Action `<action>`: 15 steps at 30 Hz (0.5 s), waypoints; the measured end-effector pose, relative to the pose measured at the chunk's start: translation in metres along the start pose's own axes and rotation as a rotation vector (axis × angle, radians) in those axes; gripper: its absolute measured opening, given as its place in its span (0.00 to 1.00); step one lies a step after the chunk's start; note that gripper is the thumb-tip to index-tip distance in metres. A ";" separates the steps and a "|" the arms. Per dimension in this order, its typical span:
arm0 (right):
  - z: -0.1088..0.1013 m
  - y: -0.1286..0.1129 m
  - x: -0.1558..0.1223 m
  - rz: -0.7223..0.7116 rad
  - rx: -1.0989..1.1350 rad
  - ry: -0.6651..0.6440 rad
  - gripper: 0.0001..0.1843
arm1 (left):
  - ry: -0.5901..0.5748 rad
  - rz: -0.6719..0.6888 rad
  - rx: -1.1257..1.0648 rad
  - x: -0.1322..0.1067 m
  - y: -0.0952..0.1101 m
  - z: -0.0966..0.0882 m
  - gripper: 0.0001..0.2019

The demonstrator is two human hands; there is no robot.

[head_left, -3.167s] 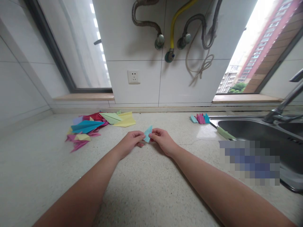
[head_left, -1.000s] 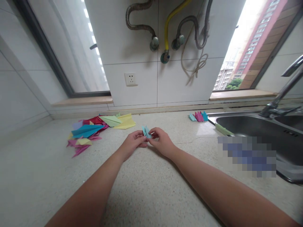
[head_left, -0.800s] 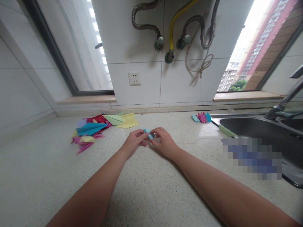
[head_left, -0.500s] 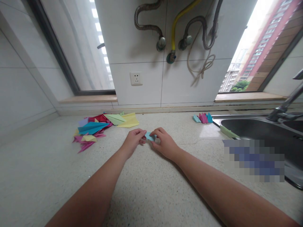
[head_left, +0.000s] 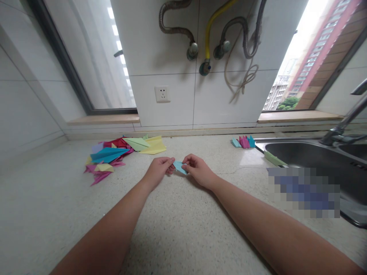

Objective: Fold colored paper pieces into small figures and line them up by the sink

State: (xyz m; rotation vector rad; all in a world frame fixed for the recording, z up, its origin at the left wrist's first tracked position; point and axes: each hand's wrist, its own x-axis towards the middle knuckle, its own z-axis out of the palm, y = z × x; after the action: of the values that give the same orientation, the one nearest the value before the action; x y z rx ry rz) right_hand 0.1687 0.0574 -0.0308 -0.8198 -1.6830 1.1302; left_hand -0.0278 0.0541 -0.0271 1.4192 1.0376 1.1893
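Observation:
A small light-blue folded paper piece [head_left: 180,166] is pinched between both of my hands just above the speckled countertop [head_left: 177,225]. My left hand [head_left: 157,171] grips its left end with closed fingertips. My right hand [head_left: 197,171] grips its right end, fingers curled around it. The paper lies nearly flat, tilted slightly down to the right.
A heap of coloured folded papers [head_left: 114,154] lies at the back left. Three small folded pieces [head_left: 243,142] sit beside the steel sink [head_left: 315,160] at the right, with a green strip [head_left: 273,158] on its rim. A wall socket [head_left: 162,94] and hoses [head_left: 206,38] are behind.
The blue paper was held upright as a pointed shape; my hands have folded it down and it now lies flatter and smaller between my fingertips. The hands stayed in the same spot.

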 end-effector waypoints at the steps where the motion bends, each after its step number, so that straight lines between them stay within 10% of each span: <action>1: 0.000 -0.001 0.000 0.005 -0.005 -0.003 0.10 | 0.004 0.014 0.019 0.001 -0.001 0.000 0.19; 15: -0.004 -0.009 -0.004 0.111 0.049 -0.155 0.16 | -0.089 0.014 0.075 -0.006 0.008 0.004 0.17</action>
State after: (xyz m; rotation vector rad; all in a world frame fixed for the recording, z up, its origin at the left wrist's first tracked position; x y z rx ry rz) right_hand 0.1735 0.0519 -0.0231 -0.8213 -1.7462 1.3354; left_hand -0.0248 0.0464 -0.0205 1.5264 1.0211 1.0969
